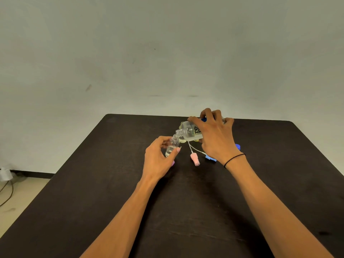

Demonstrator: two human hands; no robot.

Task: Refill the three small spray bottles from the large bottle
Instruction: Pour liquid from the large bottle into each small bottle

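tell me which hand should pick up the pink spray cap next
Right, probably: the pink spray cap lies just beside the right hand, though it must first put down the large bottle.

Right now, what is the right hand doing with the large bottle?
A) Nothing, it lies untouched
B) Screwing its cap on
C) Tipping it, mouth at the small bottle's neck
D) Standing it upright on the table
C: the right hand holds the large bottle tilted, its open mouth at the neck of the small bottle held by the left hand.
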